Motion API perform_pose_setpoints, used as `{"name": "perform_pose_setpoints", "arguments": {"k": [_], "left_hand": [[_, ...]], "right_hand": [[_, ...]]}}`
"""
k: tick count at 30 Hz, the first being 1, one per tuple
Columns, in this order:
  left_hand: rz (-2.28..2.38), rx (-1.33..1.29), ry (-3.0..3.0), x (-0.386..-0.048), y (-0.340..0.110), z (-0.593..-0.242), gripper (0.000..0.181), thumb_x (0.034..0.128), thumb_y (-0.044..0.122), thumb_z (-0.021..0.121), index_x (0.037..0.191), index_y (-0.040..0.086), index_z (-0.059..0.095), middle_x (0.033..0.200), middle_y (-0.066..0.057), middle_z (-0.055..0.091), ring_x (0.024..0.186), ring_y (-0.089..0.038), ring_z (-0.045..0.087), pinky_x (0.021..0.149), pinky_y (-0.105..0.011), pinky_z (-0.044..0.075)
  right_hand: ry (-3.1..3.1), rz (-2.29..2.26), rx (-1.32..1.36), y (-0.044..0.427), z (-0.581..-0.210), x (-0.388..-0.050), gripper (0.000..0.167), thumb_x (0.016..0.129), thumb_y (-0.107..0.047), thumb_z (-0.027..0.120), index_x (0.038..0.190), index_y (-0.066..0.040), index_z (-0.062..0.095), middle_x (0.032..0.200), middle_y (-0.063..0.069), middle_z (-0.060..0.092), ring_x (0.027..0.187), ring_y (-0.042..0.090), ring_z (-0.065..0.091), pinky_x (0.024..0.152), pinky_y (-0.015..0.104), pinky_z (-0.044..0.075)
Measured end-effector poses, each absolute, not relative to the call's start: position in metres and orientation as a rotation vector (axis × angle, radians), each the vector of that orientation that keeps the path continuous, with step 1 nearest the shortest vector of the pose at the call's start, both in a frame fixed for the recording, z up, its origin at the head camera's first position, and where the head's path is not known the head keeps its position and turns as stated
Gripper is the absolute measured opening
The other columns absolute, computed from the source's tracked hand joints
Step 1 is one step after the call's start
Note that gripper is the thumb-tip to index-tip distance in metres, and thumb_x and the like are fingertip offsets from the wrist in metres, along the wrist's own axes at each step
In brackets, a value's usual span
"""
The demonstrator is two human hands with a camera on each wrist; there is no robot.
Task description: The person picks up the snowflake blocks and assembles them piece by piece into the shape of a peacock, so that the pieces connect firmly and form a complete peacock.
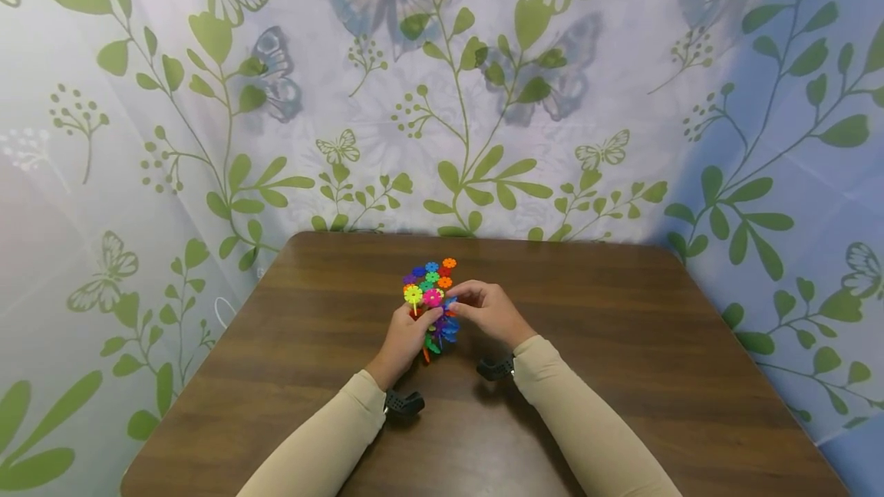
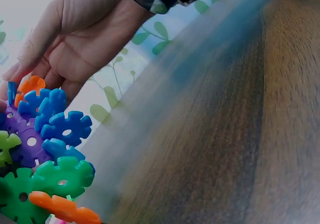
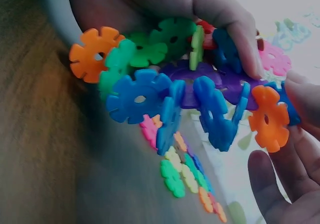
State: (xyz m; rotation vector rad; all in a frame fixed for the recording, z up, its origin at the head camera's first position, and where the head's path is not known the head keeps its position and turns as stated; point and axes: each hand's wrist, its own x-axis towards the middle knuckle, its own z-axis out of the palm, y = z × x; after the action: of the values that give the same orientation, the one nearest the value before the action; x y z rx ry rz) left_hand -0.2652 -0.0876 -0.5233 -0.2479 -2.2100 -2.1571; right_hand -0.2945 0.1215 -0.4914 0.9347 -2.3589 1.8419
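Note:
My left hand (image 1: 407,336) grips a cluster of interlocking plastic flower-shaped discs, its thumb pressing on a purple disc (image 3: 240,86). The cluster has blue (image 3: 140,97), green (image 2: 65,178) and orange discs (image 2: 65,209) slotted together at angles. On the other side, my right hand (image 1: 493,311) pinches a small blue disc (image 3: 290,103) at the cluster's end, beside an orange disc (image 3: 269,119). The fingers of the left hand are partly hidden behind the pieces.
More flower discs (image 1: 432,267) in several colours lie on the brown wooden table (image 1: 587,290) beyond the hands. A patterned curtain (image 1: 463,98) hangs behind the table. Black wrist cameras (image 1: 404,403) are strapped under both wrists.

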Motion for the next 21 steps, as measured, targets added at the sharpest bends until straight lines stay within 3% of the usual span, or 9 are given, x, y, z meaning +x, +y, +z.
{"name": "perform_pose_setpoints", "arguments": {"k": [7, 12, 16, 21], "left_hand": [[-2.221, -0.219, -2.157, -0.268, -0.086, -0.526, 0.035, 0.1032, 0.029, 0.073, 0.12, -0.002, 0.067, 0.106, -0.012, 0.072, 0.092, -0.026, 0.068, 0.085, -0.032, 0.06], [-2.388, -0.127, -2.027, -0.273, -0.081, -0.526, 0.041, 0.1007, 0.03, 0.076, 0.12, -0.004, 0.066, 0.107, -0.012, 0.069, 0.093, -0.023, 0.066, 0.084, -0.031, 0.059], [-2.556, -0.053, -1.853, -0.277, -0.081, -0.525, 0.043, 0.1016, 0.026, 0.075, 0.127, -0.007, 0.061, 0.112, -0.014, 0.068, 0.095, -0.021, 0.067, 0.085, -0.032, 0.06], [-2.743, 0.018, -1.621, -0.279, -0.087, -0.524, 0.046, 0.1025, 0.027, 0.074, 0.13, -0.005, 0.057, 0.113, -0.014, 0.068, 0.089, -0.019, 0.068, 0.076, -0.032, 0.061]], "right_hand": [[-2.374, 1.841, 0.886, 0.119, -0.492, -0.292, 0.027, 0.099, -0.013, 0.077, 0.123, 0.0, 0.075, 0.115, 0.011, 0.073, 0.096, 0.027, 0.07, 0.085, 0.036, 0.06], [-2.371, 1.85, 0.816, 0.117, -0.488, -0.29, 0.033, 0.102, -0.02, 0.074, 0.132, -0.008, 0.072, 0.127, 0.017, 0.07, 0.104, 0.026, 0.07, 0.091, 0.037, 0.059], [-2.322, 1.86, 0.724, 0.116, -0.493, -0.294, 0.035, 0.107, -0.023, 0.066, 0.138, -0.006, 0.068, 0.134, 0.018, 0.067, 0.114, 0.028, 0.068, 0.099, 0.043, 0.055], [-2.3, 1.857, 0.524, 0.117, -0.498, -0.297, 0.032, 0.109, -0.022, 0.062, 0.133, 0.0, 0.069, 0.127, 0.015, 0.07, 0.117, 0.034, 0.066, 0.104, 0.051, 0.051]]}}
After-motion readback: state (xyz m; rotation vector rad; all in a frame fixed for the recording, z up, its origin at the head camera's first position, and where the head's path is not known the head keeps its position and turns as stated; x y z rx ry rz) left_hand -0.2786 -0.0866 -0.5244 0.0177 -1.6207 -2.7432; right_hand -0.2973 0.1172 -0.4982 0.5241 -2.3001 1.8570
